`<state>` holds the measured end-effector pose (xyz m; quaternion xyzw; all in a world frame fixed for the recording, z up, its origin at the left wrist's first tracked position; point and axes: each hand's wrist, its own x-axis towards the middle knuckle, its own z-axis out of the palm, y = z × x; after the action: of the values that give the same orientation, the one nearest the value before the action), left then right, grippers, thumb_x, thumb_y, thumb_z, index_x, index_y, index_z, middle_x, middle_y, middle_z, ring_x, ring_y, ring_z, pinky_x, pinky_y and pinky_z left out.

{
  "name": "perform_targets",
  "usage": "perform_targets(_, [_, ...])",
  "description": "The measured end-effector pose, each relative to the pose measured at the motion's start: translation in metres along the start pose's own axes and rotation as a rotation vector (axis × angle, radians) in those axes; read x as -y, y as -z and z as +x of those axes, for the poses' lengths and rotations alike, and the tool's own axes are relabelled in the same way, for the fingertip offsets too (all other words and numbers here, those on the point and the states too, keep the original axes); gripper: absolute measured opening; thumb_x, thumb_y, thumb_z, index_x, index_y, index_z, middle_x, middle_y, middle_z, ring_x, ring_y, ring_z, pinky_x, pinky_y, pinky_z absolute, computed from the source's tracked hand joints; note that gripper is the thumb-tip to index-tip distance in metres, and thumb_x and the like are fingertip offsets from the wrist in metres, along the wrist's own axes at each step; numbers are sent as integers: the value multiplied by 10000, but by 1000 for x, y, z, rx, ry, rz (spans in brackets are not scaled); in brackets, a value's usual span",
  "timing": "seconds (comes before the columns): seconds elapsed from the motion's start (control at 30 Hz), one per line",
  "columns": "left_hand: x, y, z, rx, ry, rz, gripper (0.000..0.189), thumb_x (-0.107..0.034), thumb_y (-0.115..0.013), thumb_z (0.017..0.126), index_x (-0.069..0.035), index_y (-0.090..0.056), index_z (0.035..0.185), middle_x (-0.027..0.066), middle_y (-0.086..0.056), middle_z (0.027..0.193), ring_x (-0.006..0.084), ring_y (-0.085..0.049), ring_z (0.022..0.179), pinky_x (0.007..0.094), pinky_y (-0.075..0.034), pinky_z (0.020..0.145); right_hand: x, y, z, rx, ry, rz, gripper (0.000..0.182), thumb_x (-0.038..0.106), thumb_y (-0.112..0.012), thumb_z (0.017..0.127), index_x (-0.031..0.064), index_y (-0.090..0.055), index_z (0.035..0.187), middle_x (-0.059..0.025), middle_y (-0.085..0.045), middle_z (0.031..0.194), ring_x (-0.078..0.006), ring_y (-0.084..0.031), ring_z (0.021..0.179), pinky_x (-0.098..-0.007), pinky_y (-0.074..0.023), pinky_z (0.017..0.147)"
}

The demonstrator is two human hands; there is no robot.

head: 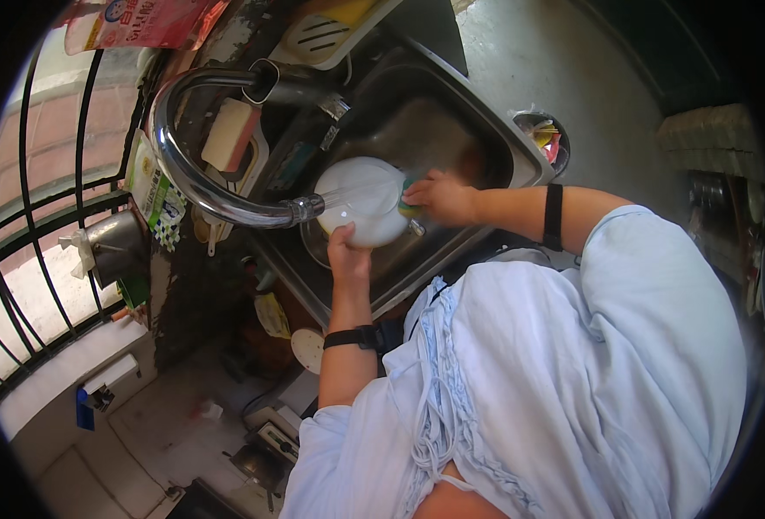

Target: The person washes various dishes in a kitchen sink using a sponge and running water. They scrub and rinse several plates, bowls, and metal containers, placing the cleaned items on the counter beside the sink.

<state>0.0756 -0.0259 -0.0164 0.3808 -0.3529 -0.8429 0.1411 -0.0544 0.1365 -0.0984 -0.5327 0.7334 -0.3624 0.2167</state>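
My left hand grips the near rim of a round white plate, thumb on top. At the plate's right edge, my right hand holds a green and yellow sponge. Water from the curved chrome faucet streams across the plate's upper face. Both hands are over a stainless steel sink basin. Something lies under the plate in the basin, mostly hidden by it.
The faucet's neck arches in from the left. Behind it rests a white and red sponge block. A white slotted soap dish stands at the sink's far edge. Beyond the right rim is a small bin with wrappers. Window bars line the left.
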Motion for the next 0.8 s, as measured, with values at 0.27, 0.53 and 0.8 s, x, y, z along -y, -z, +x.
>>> perform_targets(0.27, [-5, 10, -3, 41, -5, -61, 585, -81, -491, 644, -8, -358, 1209, 126, -428, 1208, 280, -389, 1133, 409, -274, 984, -1, 43, -6, 265, 86, -176, 416, 81, -535, 646, 164, -579, 1051, -1, -526, 1095, -243, -425, 999, -361, -345, 839])
perform_targets(0.53, [-8, 12, -7, 155, 36, -85, 629, -91, -495, 624, -19, -343, 1230, 137, -402, 1239, 287, -370, 1155, 422, -269, 989, -9, 77, 43, -189, -96, 39, 336, 133, -517, 737, 207, -563, 1062, -7, -530, 1061, -267, -439, 955, -383, -370, 837])
perform_targets(0.8, [-5, 9, -2, 120, 41, -75, 601, -65, -484, 628, 12, -355, 1211, 145, -421, 1219, 295, -374, 1148, 411, -265, 990, -10, 62, 63, -215, 95, -49, 277, 186, -590, 715, 228, -588, 989, 31, -539, 1032, -246, -446, 910, -359, -424, 765])
